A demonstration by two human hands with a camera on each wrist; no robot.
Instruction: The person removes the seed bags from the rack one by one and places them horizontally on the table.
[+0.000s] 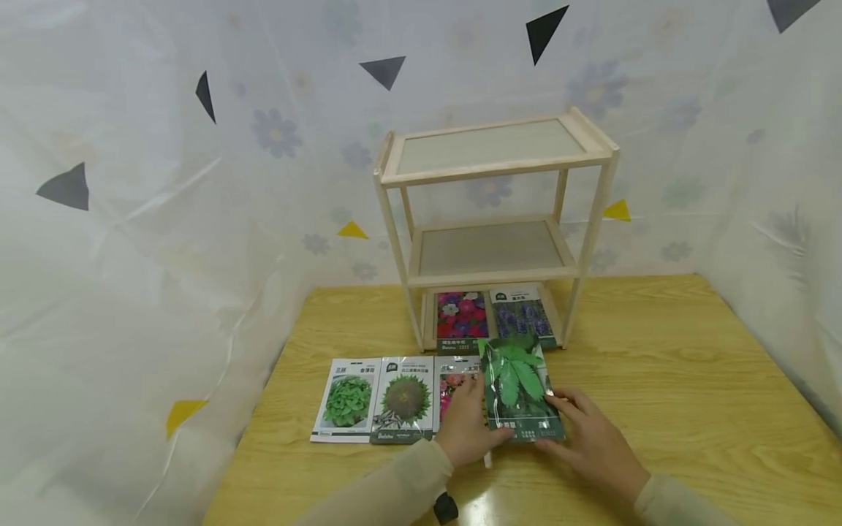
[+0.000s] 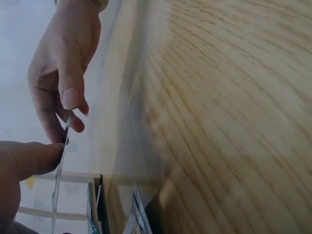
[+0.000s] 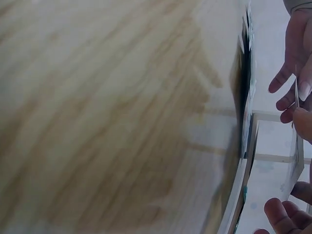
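Observation:
A green seed packet (image 1: 520,387) with a leaf picture is held up off the table between both hands in the head view. At its lower left edge my left hand (image 1: 465,425) pinches it with thumb and fingers. The right hand (image 1: 595,442) pinches its right edge. In the left wrist view the packet (image 2: 58,180) shows edge-on, thin and upright. Behind the left hand lies a seed packet with pink flowers (image 1: 450,381), partly covered. Beside it lie a packet with a sunflower head (image 1: 403,398) and one with green leaves (image 1: 347,402).
A three-tier wooden rack (image 1: 493,279) stands at the back of the table (image 1: 671,365). Its bottom tier holds a packet with red and pink flowers (image 1: 463,315) and one with purple flowers (image 1: 522,319). Patterned sheeting (image 1: 276,219) hangs behind and at the sides.

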